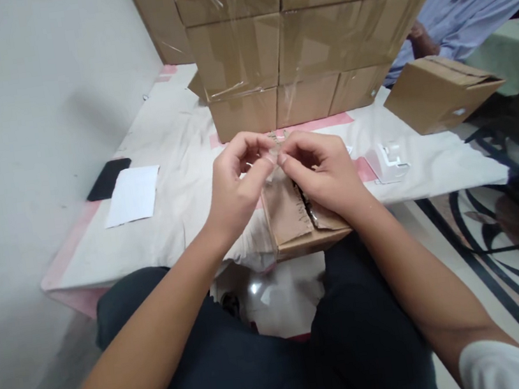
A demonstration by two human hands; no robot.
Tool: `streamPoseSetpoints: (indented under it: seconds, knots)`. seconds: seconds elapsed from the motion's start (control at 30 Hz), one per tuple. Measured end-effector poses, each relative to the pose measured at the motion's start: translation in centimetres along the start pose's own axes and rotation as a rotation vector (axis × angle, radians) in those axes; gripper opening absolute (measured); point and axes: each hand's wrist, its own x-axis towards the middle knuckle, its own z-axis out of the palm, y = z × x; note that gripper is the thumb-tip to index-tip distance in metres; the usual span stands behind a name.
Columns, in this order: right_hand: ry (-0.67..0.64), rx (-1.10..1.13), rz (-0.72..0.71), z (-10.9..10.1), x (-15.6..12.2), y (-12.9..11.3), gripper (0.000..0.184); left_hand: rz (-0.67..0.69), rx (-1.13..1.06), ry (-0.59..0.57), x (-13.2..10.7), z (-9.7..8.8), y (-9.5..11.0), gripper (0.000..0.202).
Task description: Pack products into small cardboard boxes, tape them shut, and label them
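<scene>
My left hand (237, 179) and my right hand (322, 169) meet in front of me, fingertips pinched together on a small thin clear item (277, 154) that I cannot make out. Both hands hover just above a small open cardboard box (291, 216) with torn tape along its flaps. The box rests at the near edge of a white sheet (178, 167) spread on the floor, just beyond my knees in dark trousers.
A tall stack of taped cardboard boxes (285, 36) stands straight ahead. A single box (438, 92) lies tilted at the right, beside another person in a light blue shirt (469, 4). White paper (132, 194) and a black flat object (107, 178) lie at left. Small white parts (388, 160) lie right.
</scene>
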Motion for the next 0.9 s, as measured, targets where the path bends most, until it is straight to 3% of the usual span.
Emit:
streamPoseSetpoints:
  seconds: [0.2,0.4,0.53,0.67,0.77,0.9]
  knots:
    - [0.002,0.006,0.026,0.0,-0.1,0.4,0.017,0.159,0.323,0.041,0.0,-0.3,0.6,0.009]
    - [-0.017,-0.015,0.094,-0.9,0.0,0.3,0.023,0.132,0.369,0.153,0.1,-0.4,0.0,0.008]
    - [-0.018,-0.022,0.079,-1.1,0.1,0.6,0.016,0.098,0.387,0.21,0.3,-0.7,0.0,0.01]
    - [-0.12,-0.09,0.015,-0.4,0.3,0.5,0.009,0.048,0.337,0.226,0.3,-0.7,0.2,0.013]
    - [-0.193,-0.141,-0.031,0.0,0.3,0.1,0.014,0.032,0.304,0.231,0.4,-0.8,-0.1,0.011]
    - [-0.287,-0.356,0.055,-0.3,0.1,0.1,0.011,0.076,0.384,0.239,0.3,-0.7,-0.6,0.01]
